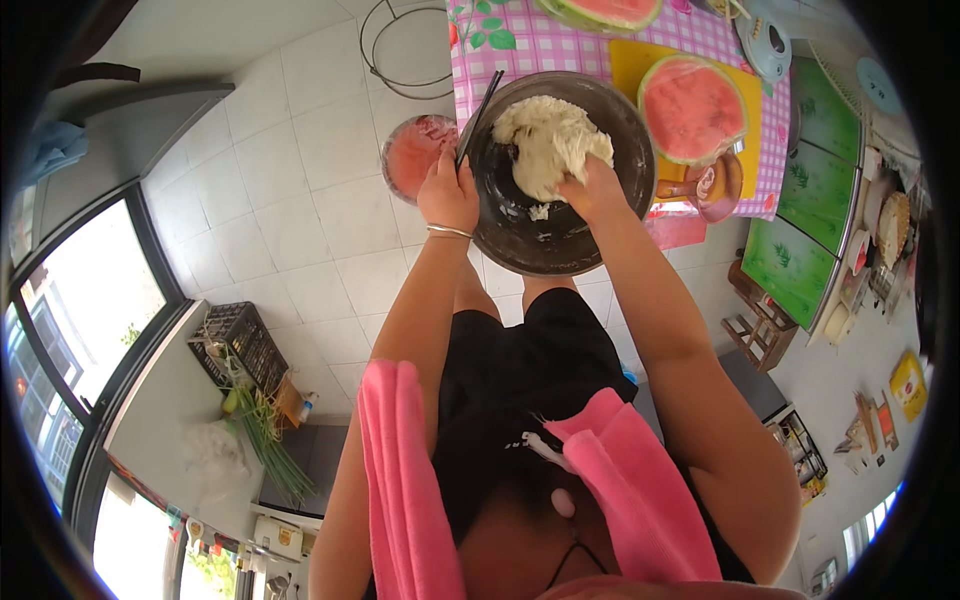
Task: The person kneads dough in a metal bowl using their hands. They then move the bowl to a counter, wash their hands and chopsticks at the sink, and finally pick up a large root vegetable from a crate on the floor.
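A large dark metal bowl (548,252) sits at the near edge of the table, reaching out over it toward me. Pale, sticky dough (545,140) lies in its far half, and a small scrap is stuck lower on the bowl's floor. My right hand (594,190) is down in the bowl, fingers closed on the right side of the dough; the fingertips are hidden in it. At the left rim, my left hand (449,198) grips black chopsticks (486,108), which point up and away along the bowl's edge. That hand also rests against the rim.
Right of the bowl, a cut watermelon half (693,108) stands on a yellow cutting board (628,60). A wooden-looking handle (680,188) lies below it. Left of the table are a red basin (408,160) and a wire stand (405,50). Green-fronted cabinets (795,260) line the right.
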A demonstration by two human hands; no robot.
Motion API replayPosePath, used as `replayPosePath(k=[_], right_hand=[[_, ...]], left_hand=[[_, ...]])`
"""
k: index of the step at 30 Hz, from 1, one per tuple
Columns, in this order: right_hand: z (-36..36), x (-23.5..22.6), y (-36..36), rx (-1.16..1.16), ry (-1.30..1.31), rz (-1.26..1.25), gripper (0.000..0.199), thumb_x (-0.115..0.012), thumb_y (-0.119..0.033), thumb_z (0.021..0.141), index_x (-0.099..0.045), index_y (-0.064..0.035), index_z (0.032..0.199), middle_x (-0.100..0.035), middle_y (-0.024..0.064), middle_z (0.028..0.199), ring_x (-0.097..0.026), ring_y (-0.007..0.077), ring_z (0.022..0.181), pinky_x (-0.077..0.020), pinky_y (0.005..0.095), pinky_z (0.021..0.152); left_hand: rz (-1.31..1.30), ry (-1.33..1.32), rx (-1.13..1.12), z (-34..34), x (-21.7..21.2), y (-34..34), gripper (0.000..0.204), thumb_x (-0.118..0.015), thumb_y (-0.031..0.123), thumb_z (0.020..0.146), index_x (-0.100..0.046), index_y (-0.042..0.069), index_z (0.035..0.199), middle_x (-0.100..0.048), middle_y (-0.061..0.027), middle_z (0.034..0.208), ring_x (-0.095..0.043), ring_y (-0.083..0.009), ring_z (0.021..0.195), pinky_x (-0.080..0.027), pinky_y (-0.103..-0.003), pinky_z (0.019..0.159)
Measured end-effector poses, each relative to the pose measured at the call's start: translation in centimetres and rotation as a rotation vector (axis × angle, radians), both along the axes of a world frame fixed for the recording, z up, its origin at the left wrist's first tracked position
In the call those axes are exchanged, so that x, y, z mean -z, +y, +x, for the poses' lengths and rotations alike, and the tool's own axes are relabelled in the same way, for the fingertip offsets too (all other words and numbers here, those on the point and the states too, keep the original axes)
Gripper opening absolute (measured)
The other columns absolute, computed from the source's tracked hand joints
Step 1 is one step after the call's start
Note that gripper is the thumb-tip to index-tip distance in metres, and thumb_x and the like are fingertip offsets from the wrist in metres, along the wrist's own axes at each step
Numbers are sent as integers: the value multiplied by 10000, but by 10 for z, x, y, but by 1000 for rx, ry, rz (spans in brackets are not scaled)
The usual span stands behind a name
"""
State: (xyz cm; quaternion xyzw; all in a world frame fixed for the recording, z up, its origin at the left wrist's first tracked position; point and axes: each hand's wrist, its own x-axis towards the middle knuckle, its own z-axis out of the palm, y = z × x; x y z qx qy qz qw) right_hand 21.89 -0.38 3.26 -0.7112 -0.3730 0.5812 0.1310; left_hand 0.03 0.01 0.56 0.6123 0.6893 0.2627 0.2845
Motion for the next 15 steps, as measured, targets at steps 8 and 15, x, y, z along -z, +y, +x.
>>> replayPosePath(k=[8,15], right_hand=[[-10,-45,-28,36,-315,211,393,-614,25,720,-579,8,1111,-624,221,1072,-601,381,1006,-476,356,845],[-1,-7,-17,453,259,39,433,-623,48,710,-592,32,1142,-638,154,1071,-629,243,953,-481,306,811]], left_hand=[[49,-45,-25,3,3,0,246,-547,210,913,-599,12,1049,-637,-190,858,-613,-389,750,-486,-457,632],[47,-60,-24,4,3,0,229,-548,215,913,-593,34,1044,-635,-184,852,-610,-389,733,-481,-457,614]])
